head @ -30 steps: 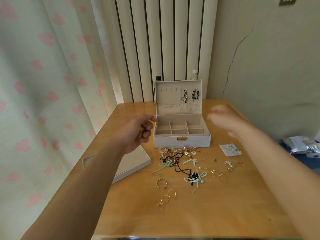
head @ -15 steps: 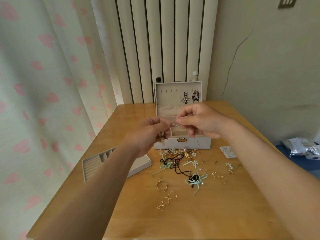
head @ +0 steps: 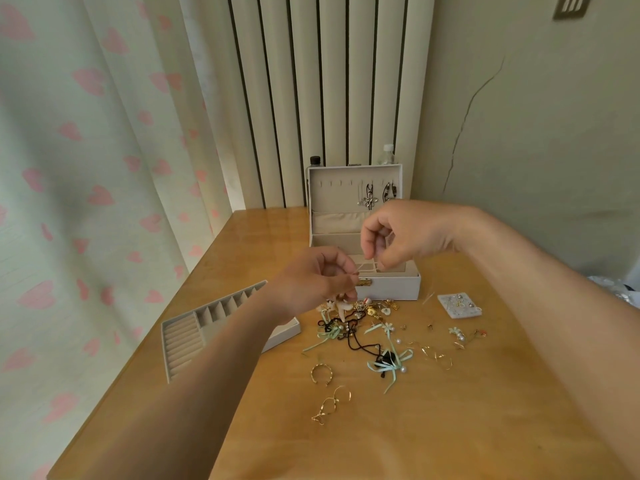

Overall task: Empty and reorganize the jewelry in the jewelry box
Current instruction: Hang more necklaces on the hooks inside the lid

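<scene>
The open white jewelry box stands at the far middle of the wooden desk. In front of it, the left hand and right hand each pinch the thin pale strand stretched between them. The scattered gold, black and mint jewelry lies just near of the box. The grey ridged tray sits to the left.

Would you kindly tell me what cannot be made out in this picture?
Head view only:
Thin strand, pinched between left hand and right hand: too fine to identify.
Jewelry box compartments: mostly hidden by both hands.
Tray: partly covered by the left forearm.
</scene>
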